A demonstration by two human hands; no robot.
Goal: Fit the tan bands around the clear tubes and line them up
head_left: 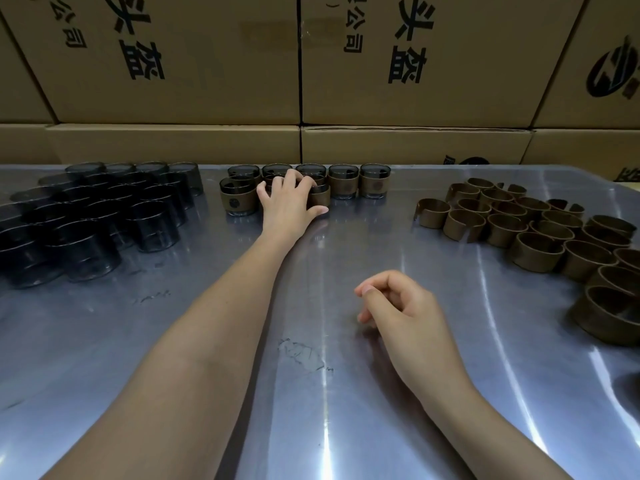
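The left hand reaches far out, and its curled fingers grip a banded tube in the row of banded tubes at the far edge of the shiny surface, just under the cardboard boxes. The right hand rests nearer the person, fingers loosely curled, holding nothing, with open room all around it. Bare clear tubes stand upright left of the left hand. Loose tan bands stand on their rims, openings up, right of the right hand.
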